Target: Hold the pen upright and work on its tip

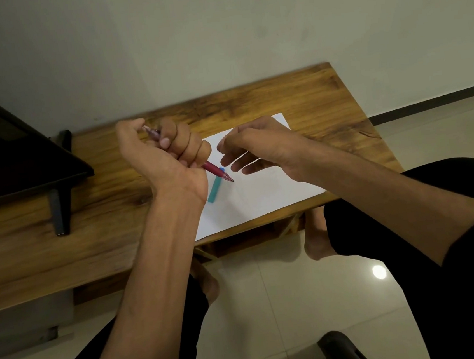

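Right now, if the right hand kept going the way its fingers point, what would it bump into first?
Probably the red pen that the left hand grips; the right hand has its fingers pointing at its tip, though depth is unclear.

From my station I can read no text, label, brand, number or sign anywhere in this view. The white sheet of paper lying at the near edge of the wooden table shows me only a blank face. The red pen that the left hand grips carries no print that I can make out, and the teal cap on the sheet's left edge is plain as well. The dark screen at the table's left end shows me no lettering.
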